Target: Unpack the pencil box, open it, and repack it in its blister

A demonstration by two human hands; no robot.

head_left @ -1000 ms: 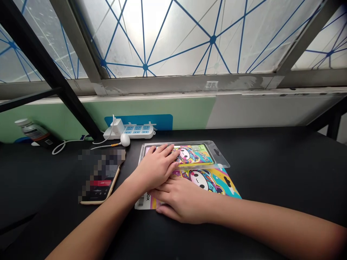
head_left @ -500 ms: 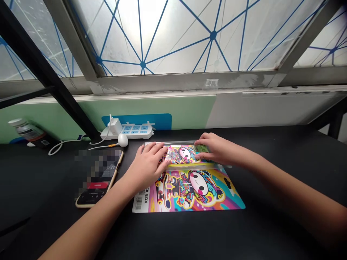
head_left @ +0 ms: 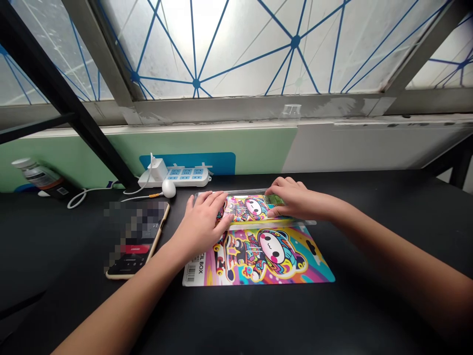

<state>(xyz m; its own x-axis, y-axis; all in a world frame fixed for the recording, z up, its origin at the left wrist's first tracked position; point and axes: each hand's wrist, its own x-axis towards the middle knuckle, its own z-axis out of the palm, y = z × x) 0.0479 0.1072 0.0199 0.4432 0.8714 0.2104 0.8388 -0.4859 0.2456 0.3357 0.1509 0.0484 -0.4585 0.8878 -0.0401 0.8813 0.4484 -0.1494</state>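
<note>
Near the far edge of the black table [head_left: 369, 305], at its middle, a clear plastic blister pack [head_left: 301, 222] lies flat, holding a colourful cartoon-printed pencil box [head_left: 251, 208]. The pack's near side overlaps a matching printed card [head_left: 266, 256], which has a barcode at its near left corner. The left hand [head_left: 202, 222] is open, its fingers spread and resting on the left end of the pack. The right hand [head_left: 295, 198] is narrower, its fingers curled over the pack's right end and its thumb on the front, gripping it.

Just left of the left hand lies a smartphone [head_left: 135, 241], its screen blurred out. Beyond it, against the far edge, sit a white power strip [head_left: 186, 173], a round white cabled object [head_left: 169, 188], and a tipped-over bottle [head_left: 37, 173].
</note>
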